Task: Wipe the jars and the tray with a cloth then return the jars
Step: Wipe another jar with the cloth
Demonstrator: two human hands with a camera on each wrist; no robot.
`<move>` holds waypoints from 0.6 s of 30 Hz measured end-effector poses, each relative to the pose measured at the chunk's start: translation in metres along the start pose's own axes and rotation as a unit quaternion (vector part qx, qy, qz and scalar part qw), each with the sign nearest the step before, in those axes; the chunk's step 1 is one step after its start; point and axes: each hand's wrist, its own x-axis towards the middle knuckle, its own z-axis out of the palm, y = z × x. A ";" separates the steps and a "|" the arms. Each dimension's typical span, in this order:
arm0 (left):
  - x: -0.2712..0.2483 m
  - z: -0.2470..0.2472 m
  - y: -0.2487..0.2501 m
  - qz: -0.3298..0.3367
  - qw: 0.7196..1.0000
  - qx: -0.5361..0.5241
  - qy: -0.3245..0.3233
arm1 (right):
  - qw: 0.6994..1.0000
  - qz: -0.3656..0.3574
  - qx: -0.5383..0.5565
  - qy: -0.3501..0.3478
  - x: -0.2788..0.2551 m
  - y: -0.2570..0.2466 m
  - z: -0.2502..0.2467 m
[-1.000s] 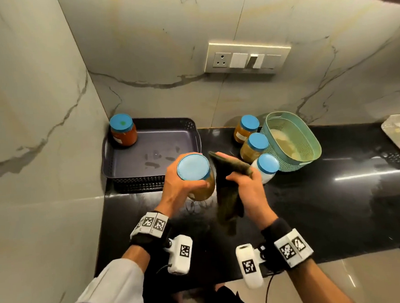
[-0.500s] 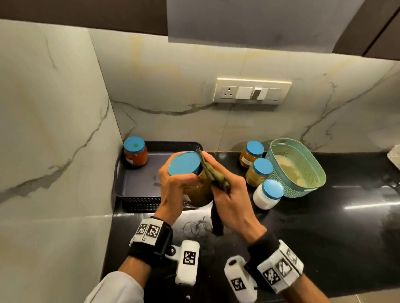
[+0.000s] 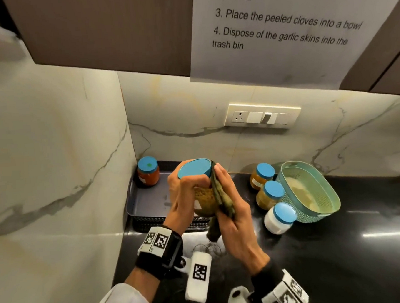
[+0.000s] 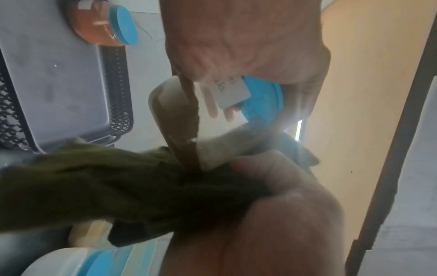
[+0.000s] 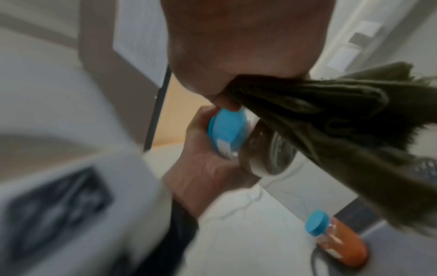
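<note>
My left hand grips a blue-lidded jar of brownish contents, lifted and tilted above the counter in front of the grey tray. My right hand holds an olive-green cloth flat against the jar's right side; the cloth's tail hangs below. The cloth and jar lid fill the left wrist view; the right wrist view shows the cloth over the jar. One orange-red jar stands in the tray's back left corner. Three more blue-lidded jars stand on the counter to the right.
A green oval basket sits right of the three jars on the black counter. Marble walls close the left and back; a switch plate is on the back wall. A printed sheet hangs from the cabinet above.
The jar has been raised and tilted, lid toward me. My right hand has brought the cloth from beside the jar onto its right side. The head view has tilted upward.
</note>
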 end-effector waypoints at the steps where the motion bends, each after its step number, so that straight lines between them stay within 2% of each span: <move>1: -0.003 0.002 0.000 -0.002 1.000 0.000 -0.002 | 0.999 0.033 0.036 -0.009 0.007 0.000 -0.003; 3: -0.006 0.004 0.001 -0.002 1.000 0.009 -0.018 | 0.995 0.072 0.071 -0.018 0.018 -0.005 -0.006; 4: -0.005 0.004 0.003 -0.003 1.000 0.010 -0.025 | 0.995 0.068 0.069 -0.012 0.016 -0.009 -0.006; 9: 0.005 0.007 0.008 -0.007 1.000 0.008 -0.021 | 0.999 -0.009 0.033 -0.001 0.002 -0.007 -0.001; 13: 0.005 0.012 0.011 -0.001 0.999 0.039 -0.028 | 0.995 0.047 0.088 -0.014 0.020 -0.014 -0.013; 18: 0.010 0.007 0.004 -0.055 0.998 -0.021 0.003 | 0.999 -0.035 -0.015 -0.005 -0.004 -0.007 -0.003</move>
